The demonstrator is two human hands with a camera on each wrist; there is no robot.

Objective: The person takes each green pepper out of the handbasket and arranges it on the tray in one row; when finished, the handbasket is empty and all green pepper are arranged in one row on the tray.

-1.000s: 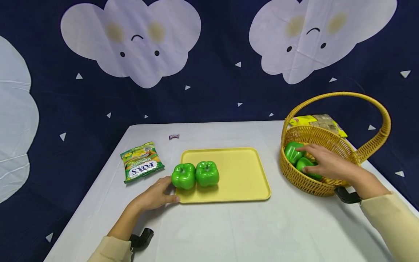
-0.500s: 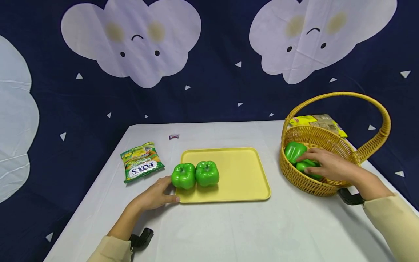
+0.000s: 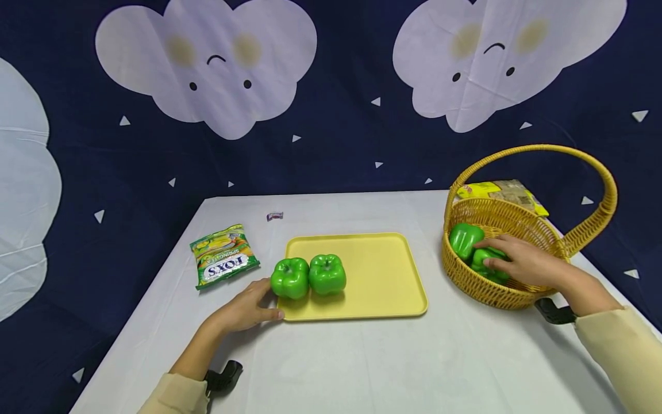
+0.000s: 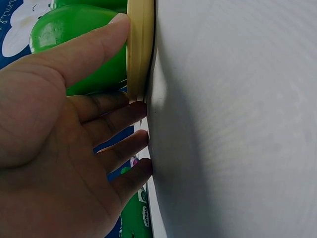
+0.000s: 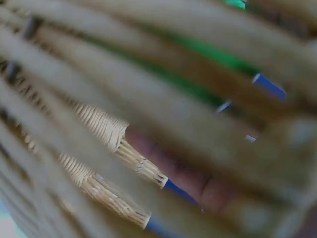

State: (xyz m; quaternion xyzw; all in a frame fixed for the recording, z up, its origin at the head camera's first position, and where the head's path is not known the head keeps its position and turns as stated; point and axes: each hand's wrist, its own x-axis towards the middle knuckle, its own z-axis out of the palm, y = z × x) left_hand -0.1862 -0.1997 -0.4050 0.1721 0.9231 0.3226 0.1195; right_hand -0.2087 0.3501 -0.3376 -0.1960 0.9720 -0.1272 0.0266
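Note:
Two green bell peppers, one [image 3: 290, 278] at the tray's left edge and another [image 3: 328, 275] beside it, sit on a yellow tray [image 3: 385, 276]. My left hand [image 3: 249, 306] rests at the tray's near left corner. In the left wrist view its thumb touches the tray rim [image 4: 140, 49], its fingers fairly straight. At right, a wicker basket [image 3: 478, 290] contains two more green peppers. My right hand [image 3: 527, 261] reaches inside and grips the nearer pepper [image 3: 483, 261] between thumb and fingers; the other pepper [image 3: 464, 238] lies against it. Blurred basket weave [image 5: 124, 99] hides most of that hand in the right wrist view.
A green FOX'S candy bag [image 3: 224, 256] lies left of the tray, with a small wrapped sweet [image 3: 275, 216] farther back. Behind the basket is a yellow packet [image 3: 504, 192]. The basket's tall handle [image 3: 543, 148] arches up above my right hand.
My right hand's fingers have lowered and closed around the nearer pepper, which has turned a little in the basket. My left hand and the tray have stayed still.

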